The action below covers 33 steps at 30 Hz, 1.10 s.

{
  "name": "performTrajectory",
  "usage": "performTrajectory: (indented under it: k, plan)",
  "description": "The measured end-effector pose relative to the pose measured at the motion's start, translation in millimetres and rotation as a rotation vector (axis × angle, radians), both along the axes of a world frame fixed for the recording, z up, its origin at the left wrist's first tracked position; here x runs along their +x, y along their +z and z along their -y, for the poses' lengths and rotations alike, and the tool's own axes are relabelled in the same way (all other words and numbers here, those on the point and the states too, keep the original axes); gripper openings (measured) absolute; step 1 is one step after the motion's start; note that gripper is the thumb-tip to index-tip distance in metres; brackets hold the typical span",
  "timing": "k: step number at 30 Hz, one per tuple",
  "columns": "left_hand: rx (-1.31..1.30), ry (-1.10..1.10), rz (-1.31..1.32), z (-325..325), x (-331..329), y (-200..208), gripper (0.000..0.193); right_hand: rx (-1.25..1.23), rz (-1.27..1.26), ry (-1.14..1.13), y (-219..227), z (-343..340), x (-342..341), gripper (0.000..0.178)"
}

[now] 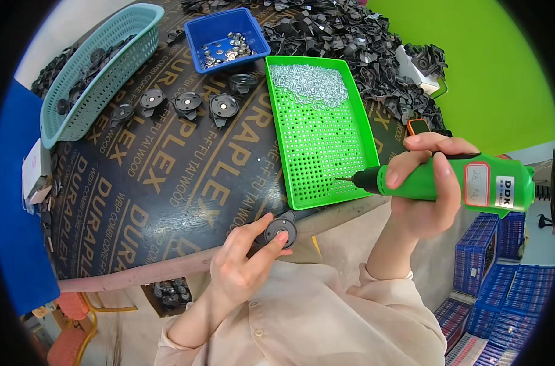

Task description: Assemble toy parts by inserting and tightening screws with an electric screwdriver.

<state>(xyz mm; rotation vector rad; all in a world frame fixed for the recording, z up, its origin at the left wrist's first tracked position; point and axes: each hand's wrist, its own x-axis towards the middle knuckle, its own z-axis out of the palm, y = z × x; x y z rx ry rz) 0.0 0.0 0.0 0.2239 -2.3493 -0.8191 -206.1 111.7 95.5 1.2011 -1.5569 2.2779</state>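
In my left hand [241, 259] is a round black plastic part [288, 227] with a small metal disc at its centre, held between fingers and thumb at the table's near edge. My right hand [427, 189] is wrapped round a green electric screwdriver [514, 186], which lies sideways with its bit pointing left. The bit's tip is over the near right part of a green perforated tray [374, 146]; whether it touches the tray I cannot tell. Many of the tray's holes are filled, and small silvery screws [311, 85] are heaped at its far end.
Several similar black parts [187, 104] lie in a row beyond the tray's left side. Behind them stand a blue bin [195, 36] with small metal discs and a teal basket [55, 122] of black pieces. Black clips [350, 36] pile up at the back; an orange-rimmed object [418, 126] lies right.
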Motion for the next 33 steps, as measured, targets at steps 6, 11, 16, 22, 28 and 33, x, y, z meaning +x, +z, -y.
performTrajectory:
  k: [6, 11, 16, 22, 28, 33]
  plan:
    - [0.038, 0.016, -0.022, -3, -2, -1, 0.034, -0.022, 0.057, 0.116, 1, 1, 3, 0.018]
    - [0.022, 0.028, -0.052, 0, -3, 2, 0.046, 0.042, -0.120, -0.064, 2, 4, 1, 0.017]
    - [-0.022, 0.015, -0.042, 0, -2, -1, 0.043, -0.094, -0.022, 0.317, 29, -21, 35, 0.020]
    - [-0.016, 0.001, -0.045, 1, -4, 1, 0.041, 0.157, -0.031, 0.564, 23, -18, 60, 0.023]
    - [-0.062, -0.006, -0.035, 1, 0, 1, 0.042, 0.166, -0.060, 0.618, 14, -6, 62, 0.022]
    - [-0.117, -0.026, -0.026, 2, -1, -1, 0.045, 0.240, -0.131, 0.688, 18, -2, 59, 0.026]
